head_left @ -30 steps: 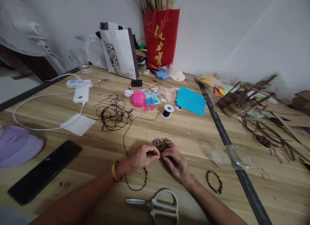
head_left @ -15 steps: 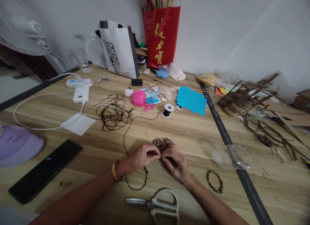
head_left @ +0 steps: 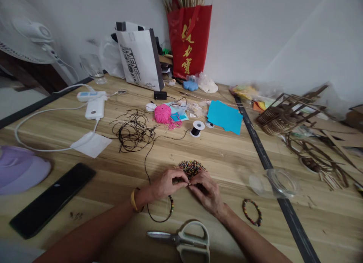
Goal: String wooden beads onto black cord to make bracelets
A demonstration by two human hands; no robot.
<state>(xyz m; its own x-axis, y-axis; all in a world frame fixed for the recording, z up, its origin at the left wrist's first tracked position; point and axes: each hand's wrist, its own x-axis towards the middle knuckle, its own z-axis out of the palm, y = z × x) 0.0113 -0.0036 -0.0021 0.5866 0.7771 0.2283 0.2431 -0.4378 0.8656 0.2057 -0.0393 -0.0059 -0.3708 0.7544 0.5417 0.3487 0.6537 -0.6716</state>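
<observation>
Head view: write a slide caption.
Left hand and right hand, fingertips close together, beside a bead pile, with scissors nearby.

"MENS" is printed on the white bag [head_left: 139, 62]. On the red bag [head_left: 189, 44], 力 is set between two other gold characters.

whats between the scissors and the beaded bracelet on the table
In the head view, the right forearm crosses between the scissors and the beaded bracelet, with wooden tabletop showing on either side of it.

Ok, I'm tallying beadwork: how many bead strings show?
2: a loop right of the right forearm, and a short strand just below the left hand in the picture. The hands may hide more.
</observation>
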